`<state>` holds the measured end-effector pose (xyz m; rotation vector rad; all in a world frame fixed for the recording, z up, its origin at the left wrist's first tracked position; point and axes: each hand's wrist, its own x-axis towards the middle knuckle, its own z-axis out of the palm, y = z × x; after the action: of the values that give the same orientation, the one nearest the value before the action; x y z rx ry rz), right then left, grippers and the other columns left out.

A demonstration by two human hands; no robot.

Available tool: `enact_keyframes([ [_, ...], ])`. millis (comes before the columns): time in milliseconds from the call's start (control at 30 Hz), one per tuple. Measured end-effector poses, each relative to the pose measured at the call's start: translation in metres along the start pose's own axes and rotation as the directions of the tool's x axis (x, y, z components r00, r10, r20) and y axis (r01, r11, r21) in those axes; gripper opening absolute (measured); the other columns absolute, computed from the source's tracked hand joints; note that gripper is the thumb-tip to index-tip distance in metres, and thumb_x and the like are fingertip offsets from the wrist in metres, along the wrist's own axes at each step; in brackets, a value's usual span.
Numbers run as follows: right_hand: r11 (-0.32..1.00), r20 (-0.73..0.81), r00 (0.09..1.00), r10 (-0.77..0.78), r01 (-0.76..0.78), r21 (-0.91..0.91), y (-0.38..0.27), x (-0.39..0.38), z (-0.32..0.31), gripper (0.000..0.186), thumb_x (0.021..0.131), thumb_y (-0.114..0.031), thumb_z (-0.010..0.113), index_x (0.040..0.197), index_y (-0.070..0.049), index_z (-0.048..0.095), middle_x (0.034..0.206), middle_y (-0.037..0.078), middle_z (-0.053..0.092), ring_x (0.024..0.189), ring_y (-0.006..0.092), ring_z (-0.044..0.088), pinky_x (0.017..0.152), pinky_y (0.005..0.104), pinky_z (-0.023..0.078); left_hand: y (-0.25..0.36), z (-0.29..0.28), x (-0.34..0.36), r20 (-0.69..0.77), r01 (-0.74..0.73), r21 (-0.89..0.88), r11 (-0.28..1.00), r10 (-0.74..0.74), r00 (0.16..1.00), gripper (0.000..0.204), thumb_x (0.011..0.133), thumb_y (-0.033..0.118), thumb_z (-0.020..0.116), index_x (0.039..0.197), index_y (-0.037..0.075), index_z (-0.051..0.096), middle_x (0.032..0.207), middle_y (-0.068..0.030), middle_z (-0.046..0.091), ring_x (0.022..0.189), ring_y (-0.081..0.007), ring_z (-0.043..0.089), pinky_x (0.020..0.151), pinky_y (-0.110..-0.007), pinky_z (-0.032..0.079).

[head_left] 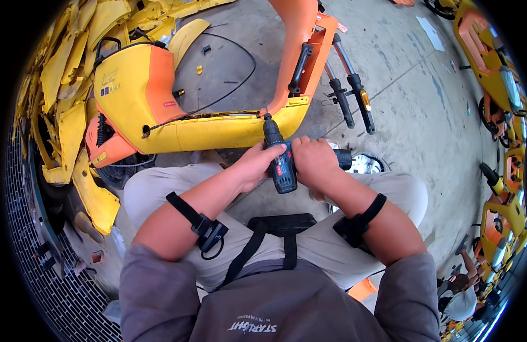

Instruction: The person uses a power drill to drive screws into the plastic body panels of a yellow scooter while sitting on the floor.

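A dark blue cordless drill (283,165) points away from me, its chuck tip against the lower frame of a yellow and orange scooter body (218,132). My right hand (314,161) is wrapped round the drill's handle, and the battery end sticks out to the right of it. From the left, my left hand (256,165) grips the drill's body, thumb laid over the top. The scooter body lies on its side in front of my knees. Whatever the drill tip bears on is hidden behind the chuck.
Yellow body panels (69,97) are heaped at the far left. Two fork legs (354,91) lie on the concrete floor right of the scooter. A black cable (249,62) loops behind it. Along the right stand several yellow scooters (494,74), with another person (460,296) at lower right.
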<state>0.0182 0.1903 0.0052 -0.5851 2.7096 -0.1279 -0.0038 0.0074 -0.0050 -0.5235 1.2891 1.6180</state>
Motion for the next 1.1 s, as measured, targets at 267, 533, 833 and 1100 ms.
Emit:
enact_keyframes([
  [267,0.992,0.073,0.996,0.048,-0.056,0.113,-0.014,0.010,-0.013,0.036,0.077,-0.017,0.072,0.107,-0.001,0.060,0.098,0.015,0.066,0.083,0.0300,0.072,0.074,0.0411,0.056,0.004,0.002,0.012,-0.144,0.025,0.190,0.982,0.003,0.990,0.045,0.099,0.044,0.059,0.121,0.005,0.059,0.103,-0.0052,0.064,0.093,-0.0147,0.060,0.085,-0.034,0.047],
  [533,0.984,0.043,0.998,0.048,-0.054,0.168,-0.025,0.014,-0.007,0.033,0.080,-0.014,0.066,0.108,0.002,0.058,0.097,0.018,0.065,0.078,0.0323,0.071,0.070,0.0414,0.058,0.007,-0.006,0.008,-0.248,-0.024,0.340,0.940,0.115,0.962,0.045,0.097,0.046,0.061,0.104,0.002,0.066,0.084,-0.0033,0.064,0.074,-0.0125,0.058,0.069,-0.029,0.047],
  [833,0.978,0.041,0.998,0.037,-0.044,0.204,-0.036,0.020,-0.001,0.038,0.078,-0.015,0.067,0.109,0.004,0.055,0.098,0.021,0.065,0.078,0.0352,0.071,0.069,0.0430,0.059,0.009,-0.016,-0.002,-0.260,-0.047,0.477,0.878,0.192,0.946,0.049,0.097,0.046,0.060,0.099,-0.002,0.068,0.086,-0.0085,0.068,0.076,-0.0154,0.062,0.072,-0.032,0.050],
  [1100,0.976,0.118,0.992,0.045,-0.068,0.207,-0.043,0.028,-0.009,0.038,0.078,-0.015,0.068,0.109,0.003,0.055,0.100,0.021,0.066,0.082,0.0353,0.072,0.071,0.0433,0.059,0.009,-0.026,-0.002,-0.263,-0.061,0.495,0.867,0.216,0.940,0.049,0.096,0.046,0.061,0.096,-0.003,0.068,0.083,-0.0091,0.067,0.073,-0.0162,0.063,0.069,-0.033,0.050],
])
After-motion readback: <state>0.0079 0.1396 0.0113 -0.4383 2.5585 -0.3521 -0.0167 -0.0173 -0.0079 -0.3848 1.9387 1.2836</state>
